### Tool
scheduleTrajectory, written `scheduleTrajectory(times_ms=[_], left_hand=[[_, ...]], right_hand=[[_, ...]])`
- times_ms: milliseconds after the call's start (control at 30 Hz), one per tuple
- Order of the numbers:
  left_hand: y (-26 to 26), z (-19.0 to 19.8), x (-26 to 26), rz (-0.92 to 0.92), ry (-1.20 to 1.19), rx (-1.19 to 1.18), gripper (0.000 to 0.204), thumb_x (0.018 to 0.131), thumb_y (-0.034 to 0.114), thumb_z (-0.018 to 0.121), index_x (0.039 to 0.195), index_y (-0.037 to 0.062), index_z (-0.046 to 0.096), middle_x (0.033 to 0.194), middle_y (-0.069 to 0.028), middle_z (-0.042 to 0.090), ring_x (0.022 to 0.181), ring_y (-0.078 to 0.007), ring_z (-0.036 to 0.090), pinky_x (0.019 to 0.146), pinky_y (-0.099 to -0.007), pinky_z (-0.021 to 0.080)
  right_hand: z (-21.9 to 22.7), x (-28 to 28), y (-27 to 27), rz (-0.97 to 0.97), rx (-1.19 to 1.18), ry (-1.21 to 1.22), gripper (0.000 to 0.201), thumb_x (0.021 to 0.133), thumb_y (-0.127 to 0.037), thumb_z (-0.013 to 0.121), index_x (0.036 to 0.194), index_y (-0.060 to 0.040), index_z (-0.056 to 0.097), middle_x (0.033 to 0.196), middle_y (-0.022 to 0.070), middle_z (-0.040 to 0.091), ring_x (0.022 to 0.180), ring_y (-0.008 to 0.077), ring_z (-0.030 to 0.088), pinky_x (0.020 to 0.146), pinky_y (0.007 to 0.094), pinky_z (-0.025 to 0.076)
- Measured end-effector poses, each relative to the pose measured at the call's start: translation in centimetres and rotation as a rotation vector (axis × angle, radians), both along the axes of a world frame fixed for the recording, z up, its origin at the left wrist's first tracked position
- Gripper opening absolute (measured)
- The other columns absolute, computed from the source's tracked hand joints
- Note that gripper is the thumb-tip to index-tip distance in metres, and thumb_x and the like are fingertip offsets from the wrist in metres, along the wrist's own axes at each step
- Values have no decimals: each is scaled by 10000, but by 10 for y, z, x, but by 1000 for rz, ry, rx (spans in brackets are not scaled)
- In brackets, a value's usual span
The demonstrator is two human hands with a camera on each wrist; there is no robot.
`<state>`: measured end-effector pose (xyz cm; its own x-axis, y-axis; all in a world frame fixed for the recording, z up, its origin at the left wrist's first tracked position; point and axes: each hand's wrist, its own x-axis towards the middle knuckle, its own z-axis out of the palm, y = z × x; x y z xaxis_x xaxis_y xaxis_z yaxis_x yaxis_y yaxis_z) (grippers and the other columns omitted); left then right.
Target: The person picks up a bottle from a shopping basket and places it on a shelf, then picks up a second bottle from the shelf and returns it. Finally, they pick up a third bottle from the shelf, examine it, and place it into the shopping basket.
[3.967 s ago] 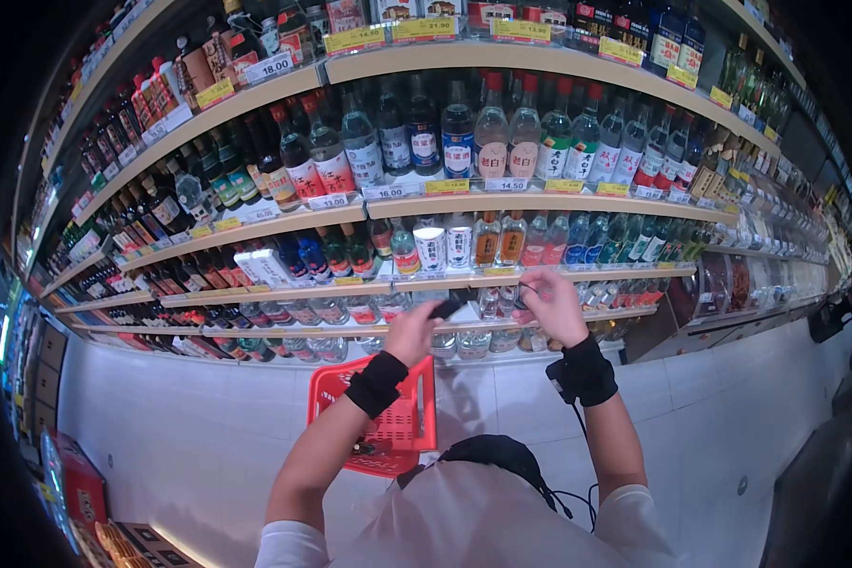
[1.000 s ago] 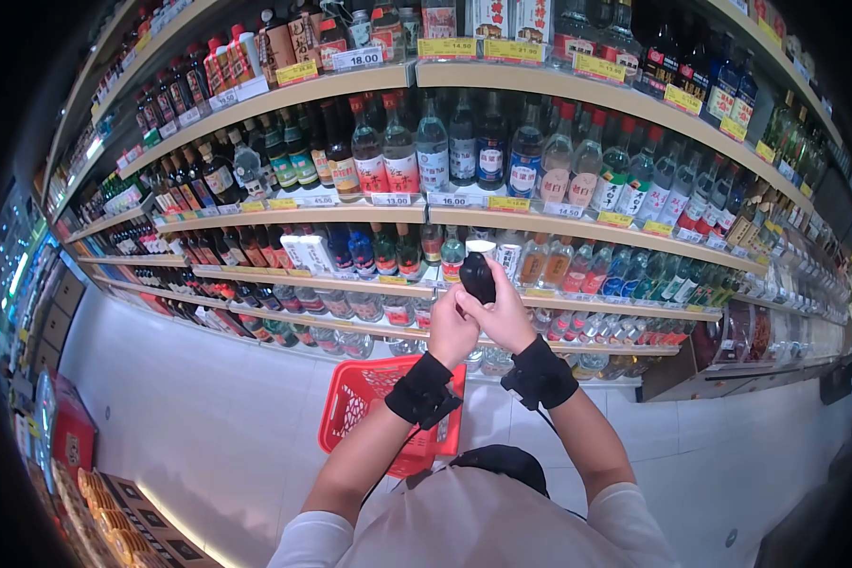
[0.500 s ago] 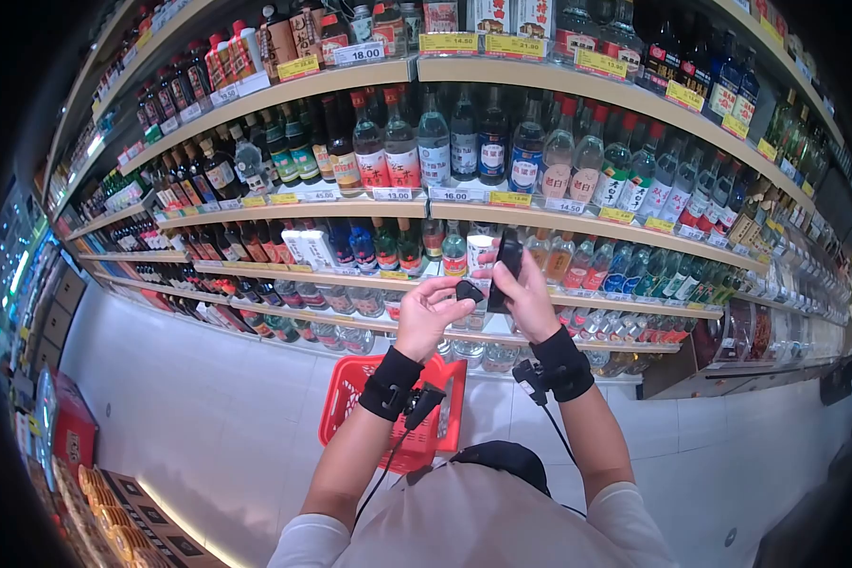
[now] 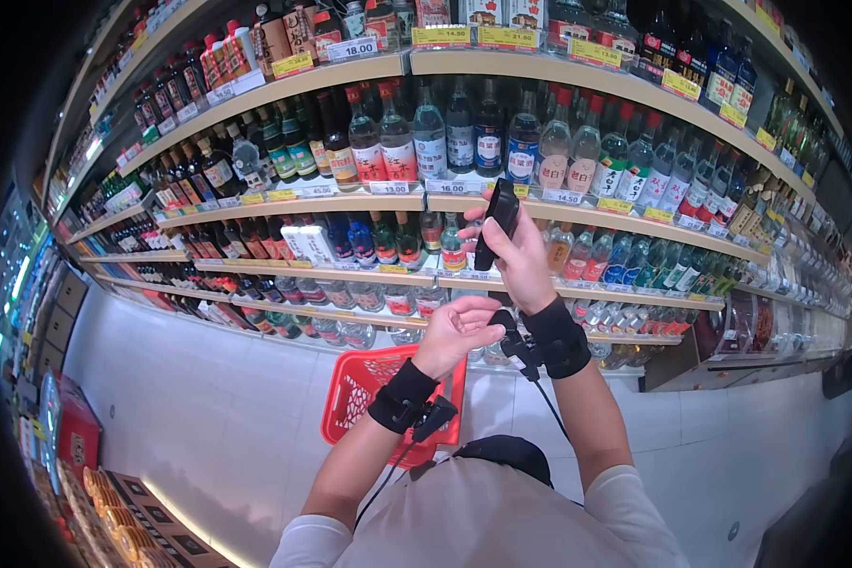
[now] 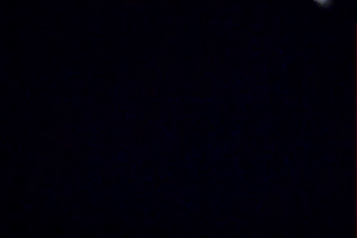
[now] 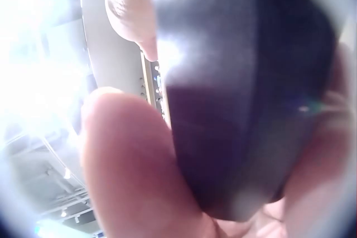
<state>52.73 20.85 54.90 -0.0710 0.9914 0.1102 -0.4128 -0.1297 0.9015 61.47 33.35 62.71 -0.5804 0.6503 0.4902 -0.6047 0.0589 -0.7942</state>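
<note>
My right hand grips a smooth black oblong object, raised in front of the bottle shelves in the head view. Its thumb lies along the near side and the other fingers wrap behind. The right wrist view shows the same black object close up, with the thumb against it. Lower and to the left, my left hand has thumb and fingertips around a small black piece, right beside the camera on my right wrist. The left wrist view is almost wholly dark apart from one bright spot.
Shelves packed with glass liquor bottles and price tags curve across the front. A red shopping basket stands on the pale floor below my left forearm. Cables hang from both wrist straps.
Four seconds ago my left hand held a black object; a second ago both hands held it together. Since then the right hand has raised it, and the left has drawn away with the small piece.
</note>
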Motion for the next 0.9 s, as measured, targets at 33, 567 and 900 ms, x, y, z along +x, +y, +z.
scheduleTrajectory(times_ms=[33,567,900], left_hand=[[-1,1,2,16,-19,-5,340,861,-20,694,1189,-27,609,1138,-109,657,1000,-134,648,895,-278,530],[-8,-2,17,9,175,76,338,838,-86,677,1154,-23,576,1029,-62,628,938,-87,616,821,-228,527],[-10,-22,52,125,58,143,540,879,-104,612,1333,63,373,1092,-76,632,1004,-152,627,824,-244,520]], right_hand=[[0,-1,-1,1,0,0,447,957,-173,620,1326,-8,429,1106,100,597,940,178,644,803,308,529],[4,-3,7,0,53,-43,388,947,-158,634,1259,-18,451,1082,88,606,895,145,636,792,292,514],[18,-4,16,1,8,37,459,958,-179,618,1332,-6,417,1104,105,607,903,164,647,806,300,525]])
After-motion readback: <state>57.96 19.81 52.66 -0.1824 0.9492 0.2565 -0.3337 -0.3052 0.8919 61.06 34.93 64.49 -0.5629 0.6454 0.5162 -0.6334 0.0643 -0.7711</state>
